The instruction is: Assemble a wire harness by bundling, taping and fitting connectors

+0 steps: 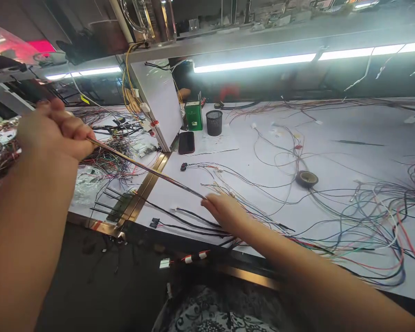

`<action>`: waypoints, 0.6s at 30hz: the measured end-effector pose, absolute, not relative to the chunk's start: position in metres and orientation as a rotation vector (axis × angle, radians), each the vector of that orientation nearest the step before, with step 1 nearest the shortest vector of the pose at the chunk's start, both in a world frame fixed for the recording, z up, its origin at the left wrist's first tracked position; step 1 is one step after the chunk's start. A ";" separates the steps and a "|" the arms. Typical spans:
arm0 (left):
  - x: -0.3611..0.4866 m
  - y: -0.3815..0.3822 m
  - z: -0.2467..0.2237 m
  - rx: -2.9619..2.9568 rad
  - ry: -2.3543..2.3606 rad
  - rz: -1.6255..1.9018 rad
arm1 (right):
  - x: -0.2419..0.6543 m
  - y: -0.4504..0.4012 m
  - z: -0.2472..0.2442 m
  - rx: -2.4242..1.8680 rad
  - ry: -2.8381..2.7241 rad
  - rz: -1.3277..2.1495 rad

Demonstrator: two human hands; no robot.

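A thin bundle of wires point(145, 169) is stretched taut between my two hands, slanting down to the right. At the upper left, my left hand point(60, 131) is closed round one end of it, raised above the wire piles. My right hand point(224, 212) pinches the bundle lower down, over the front part of the white table. Beneath and beside my right hand run black sleeved cables, one ending in a black connector point(154, 223). Other thin wires lie behind it, with a small black connector point(183, 166) at their left end.
On the white table point(263, 157) are a tape roll point(307, 179), a phone point(186, 143), a green box point(193, 116), a mesh cup point(214, 123) and loose wires at right. An upright panel point(155, 97) stands behind. Tangled wires point(107, 150) fill the left table.
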State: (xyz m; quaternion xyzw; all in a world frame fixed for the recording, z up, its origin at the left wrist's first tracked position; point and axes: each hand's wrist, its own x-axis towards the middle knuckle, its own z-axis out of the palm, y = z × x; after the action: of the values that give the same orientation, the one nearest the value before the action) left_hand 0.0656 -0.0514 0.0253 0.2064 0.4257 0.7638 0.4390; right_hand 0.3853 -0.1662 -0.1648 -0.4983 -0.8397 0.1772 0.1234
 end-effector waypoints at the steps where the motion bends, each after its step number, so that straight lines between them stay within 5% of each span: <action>1: 0.065 -0.053 0.013 0.516 1.111 1.904 | 0.393 -0.173 -0.181 -1.490 -2.462 0.487; 7: 0.051 -0.055 -0.041 0.386 1.304 1.864 | 0.405 -0.183 -0.207 -1.455 -2.562 0.334; 18: 0.019 -0.064 -0.058 0.361 1.212 1.659 | 0.418 -0.165 -0.212 -1.322 -2.745 0.196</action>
State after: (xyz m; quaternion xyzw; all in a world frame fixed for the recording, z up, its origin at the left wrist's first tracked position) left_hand 0.0187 -0.0636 -0.0580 0.1495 0.5019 0.6871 0.5037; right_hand 0.4183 -0.1651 -0.2123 -0.4326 -0.8982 0.0642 0.0441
